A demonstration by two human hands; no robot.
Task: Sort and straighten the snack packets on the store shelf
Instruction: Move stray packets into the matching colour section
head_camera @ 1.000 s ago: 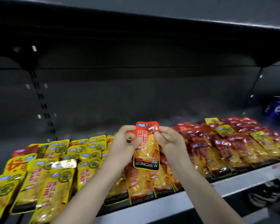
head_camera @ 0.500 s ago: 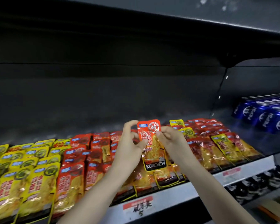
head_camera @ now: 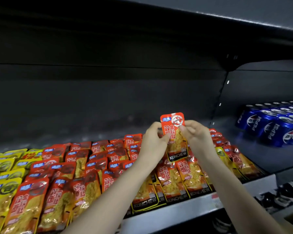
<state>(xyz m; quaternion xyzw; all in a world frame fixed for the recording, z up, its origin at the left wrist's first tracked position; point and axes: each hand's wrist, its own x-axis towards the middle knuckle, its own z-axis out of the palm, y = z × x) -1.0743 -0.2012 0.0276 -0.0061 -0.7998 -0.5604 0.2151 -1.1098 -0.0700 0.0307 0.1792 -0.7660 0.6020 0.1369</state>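
Note:
I hold one red snack packet (head_camera: 173, 125) upright above the shelf, its black KONCHEW band at the bottom. My left hand (head_camera: 152, 141) pinches its left edge and my right hand (head_camera: 195, 132) pinches its right edge near the top. Below them lie rows of red packets (head_camera: 85, 166) covering the middle of the shelf. Yellow packets (head_camera: 5, 168) fill the left end. A single yellow packet (head_camera: 221, 153) lies among the red ones at the right, just behind my right wrist.
The shelf's grey front rail (head_camera: 176, 211) runs below the packets. Blue Pepsi cans (head_camera: 274, 125) stand on the neighbouring shelf section to the right, past a dark upright divider (head_camera: 218, 102). An upper shelf (head_camera: 210, 19) overhangs. Dark goods sit on a lower shelf (head_camera: 284, 193) at right.
The view has swung to the right, so the yellow packets slid left and the Pepsi cans came in. Both hands keep pinching the same red packet, held slightly higher.

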